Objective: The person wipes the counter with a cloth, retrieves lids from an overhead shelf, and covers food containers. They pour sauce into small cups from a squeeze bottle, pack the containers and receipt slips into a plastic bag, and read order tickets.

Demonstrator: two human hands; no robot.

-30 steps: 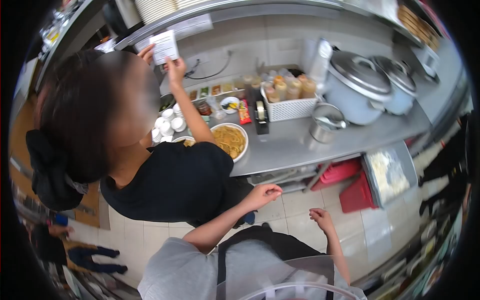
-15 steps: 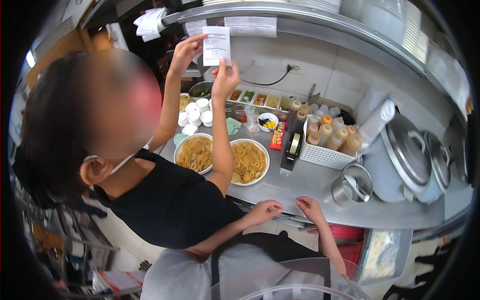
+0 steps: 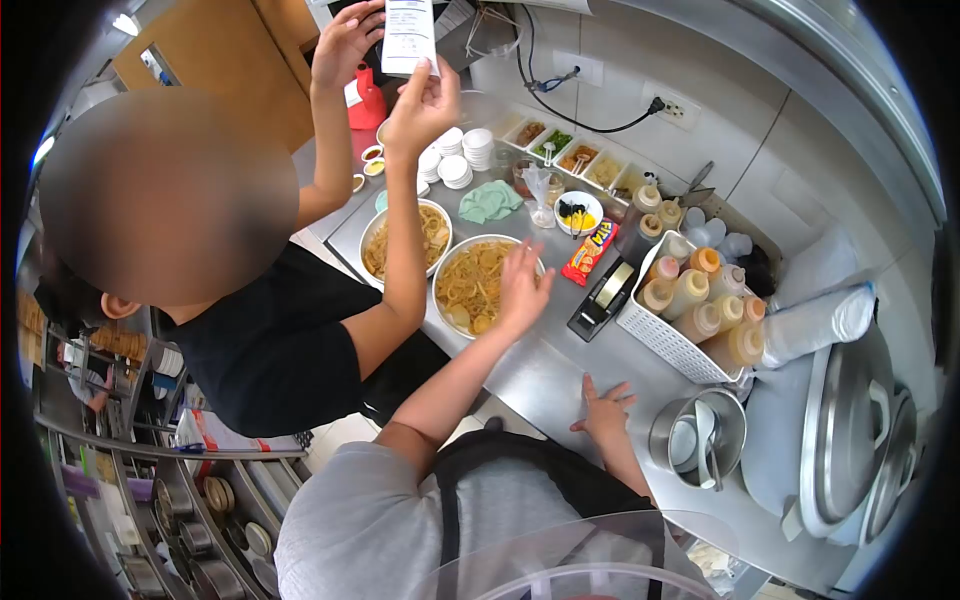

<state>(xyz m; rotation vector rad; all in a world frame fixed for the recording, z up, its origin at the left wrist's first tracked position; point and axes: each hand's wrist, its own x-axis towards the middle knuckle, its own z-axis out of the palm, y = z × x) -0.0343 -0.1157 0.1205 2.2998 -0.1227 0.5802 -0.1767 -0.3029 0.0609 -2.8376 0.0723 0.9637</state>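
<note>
My left hand reaches over the right edge of a white bowl of noodles, fingers spread and holding nothing. Whether the fingertips touch the bowl, I cannot tell. A second bowl of noodles stands just left of it, partly behind a co-worker's forearm. My right hand is over the counter's front part with its fingers apart, left of a metal pot with ladles in it. Beside me, a co-worker in a black top holds up a printed receipt with both hands.
A white basket of sauce bottles, a tape dispenser, a red snack packet and a small bowl stand on the steel counter. Large lidded pots are at the right. A green cloth lies behind the noodles.
My left hand has moved forward from the counter's edge to the noodle bowl, its fingers spreading. My right hand has opened over the counter. The view has shifted; the co-worker still holds the receipt.
</note>
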